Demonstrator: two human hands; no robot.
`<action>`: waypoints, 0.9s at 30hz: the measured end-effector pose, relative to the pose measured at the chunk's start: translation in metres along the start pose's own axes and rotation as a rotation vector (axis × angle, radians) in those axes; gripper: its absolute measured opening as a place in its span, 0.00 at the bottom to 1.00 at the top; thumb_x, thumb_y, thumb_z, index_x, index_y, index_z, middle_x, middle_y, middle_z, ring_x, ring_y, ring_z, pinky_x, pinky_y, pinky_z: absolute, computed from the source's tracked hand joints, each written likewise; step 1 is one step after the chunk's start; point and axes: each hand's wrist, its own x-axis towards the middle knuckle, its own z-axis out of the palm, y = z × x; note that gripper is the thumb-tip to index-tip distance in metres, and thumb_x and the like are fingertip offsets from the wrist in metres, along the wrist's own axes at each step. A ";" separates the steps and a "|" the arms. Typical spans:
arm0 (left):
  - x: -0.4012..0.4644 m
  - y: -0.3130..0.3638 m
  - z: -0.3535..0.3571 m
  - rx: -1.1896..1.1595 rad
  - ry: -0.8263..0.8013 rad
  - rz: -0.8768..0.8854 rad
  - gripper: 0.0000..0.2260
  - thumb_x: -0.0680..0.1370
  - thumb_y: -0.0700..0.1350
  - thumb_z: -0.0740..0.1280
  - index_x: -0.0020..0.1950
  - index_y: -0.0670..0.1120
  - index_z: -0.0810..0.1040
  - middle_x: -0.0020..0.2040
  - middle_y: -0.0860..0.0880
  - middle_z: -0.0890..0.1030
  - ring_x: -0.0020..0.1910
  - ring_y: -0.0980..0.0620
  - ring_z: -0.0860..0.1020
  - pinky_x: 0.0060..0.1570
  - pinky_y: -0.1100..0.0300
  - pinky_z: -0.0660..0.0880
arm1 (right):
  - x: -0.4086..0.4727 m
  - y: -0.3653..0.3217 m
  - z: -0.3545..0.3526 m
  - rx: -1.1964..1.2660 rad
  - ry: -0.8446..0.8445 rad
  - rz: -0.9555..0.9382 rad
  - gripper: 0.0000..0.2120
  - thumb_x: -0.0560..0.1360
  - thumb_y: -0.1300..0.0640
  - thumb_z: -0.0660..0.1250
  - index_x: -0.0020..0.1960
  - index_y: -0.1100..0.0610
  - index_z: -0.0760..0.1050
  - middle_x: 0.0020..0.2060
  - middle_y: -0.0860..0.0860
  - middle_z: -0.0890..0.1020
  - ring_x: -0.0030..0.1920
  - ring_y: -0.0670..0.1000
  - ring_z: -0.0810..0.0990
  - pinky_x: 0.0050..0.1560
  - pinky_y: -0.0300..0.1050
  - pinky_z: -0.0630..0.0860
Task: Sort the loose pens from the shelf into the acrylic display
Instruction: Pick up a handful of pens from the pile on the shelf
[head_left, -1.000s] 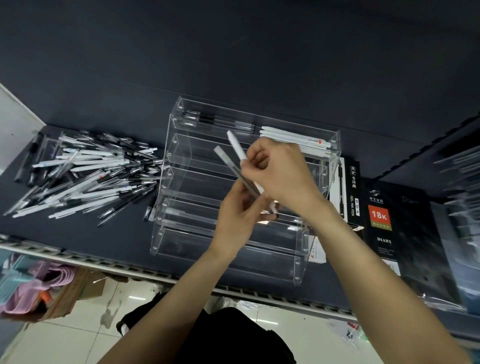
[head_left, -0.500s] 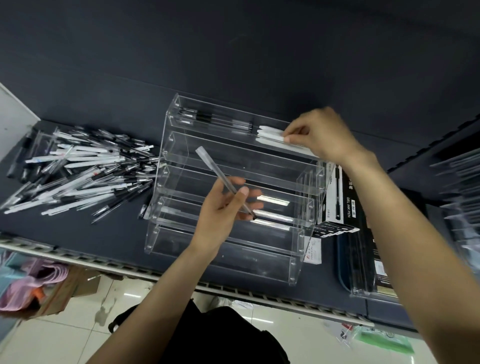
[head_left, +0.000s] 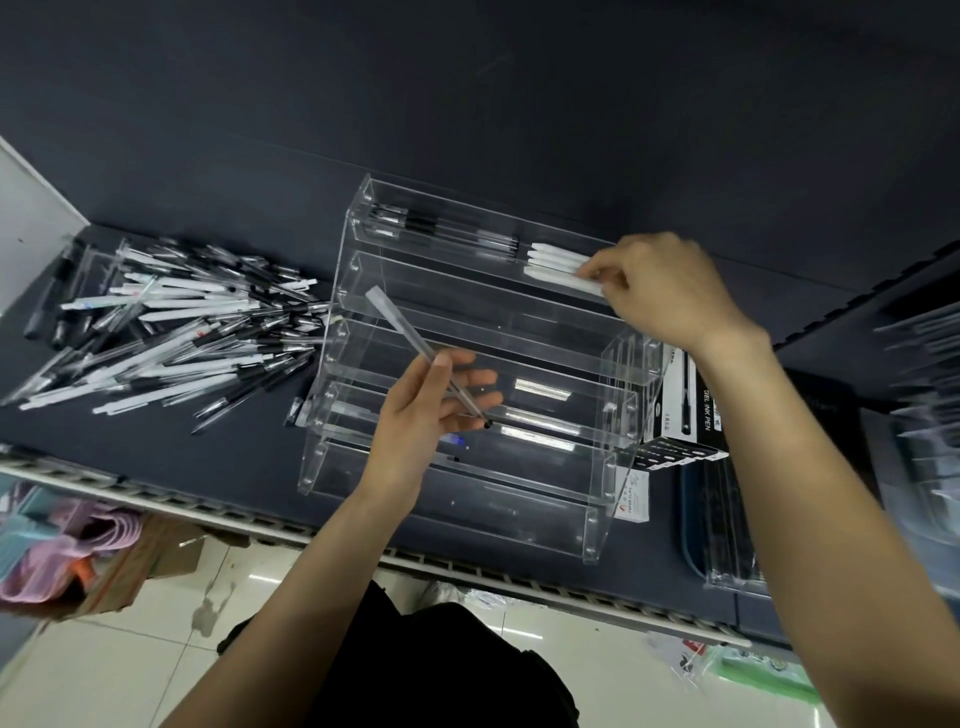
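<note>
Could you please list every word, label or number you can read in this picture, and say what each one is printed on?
"GEL INK PEN": white print on the side of the black pen box, to the right of the acrylic display.
Smaller print beside it on the same box: too small to read.
White card with a red mark at the display's right front corner: print too small to read.
Markings on the loose pens: too blurred to read.

"GEL INK PEN" on black box (head_left: 691, 415)
</note>
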 end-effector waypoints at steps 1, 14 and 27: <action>-0.001 0.000 -0.001 0.017 0.002 0.010 0.13 0.83 0.46 0.55 0.57 0.42 0.76 0.46 0.49 0.85 0.47 0.48 0.84 0.42 0.61 0.80 | -0.003 -0.001 0.003 -0.009 0.027 0.008 0.17 0.77 0.61 0.58 0.58 0.48 0.79 0.56 0.50 0.80 0.56 0.56 0.78 0.55 0.50 0.74; -0.038 -0.024 -0.048 0.101 0.157 -0.005 0.09 0.80 0.43 0.63 0.53 0.43 0.82 0.46 0.44 0.84 0.47 0.47 0.81 0.53 0.53 0.78 | -0.115 -0.144 0.097 0.526 0.187 -0.084 0.08 0.74 0.54 0.69 0.53 0.50 0.79 0.46 0.45 0.81 0.44 0.48 0.80 0.42 0.49 0.78; -0.039 -0.032 -0.132 0.957 0.418 0.372 0.12 0.77 0.40 0.67 0.60 0.45 0.77 0.52 0.50 0.78 0.49 0.52 0.75 0.48 0.64 0.71 | -0.096 -0.127 0.136 0.131 0.170 0.030 0.05 0.69 0.59 0.74 0.45 0.52 0.84 0.41 0.48 0.84 0.41 0.53 0.83 0.35 0.42 0.77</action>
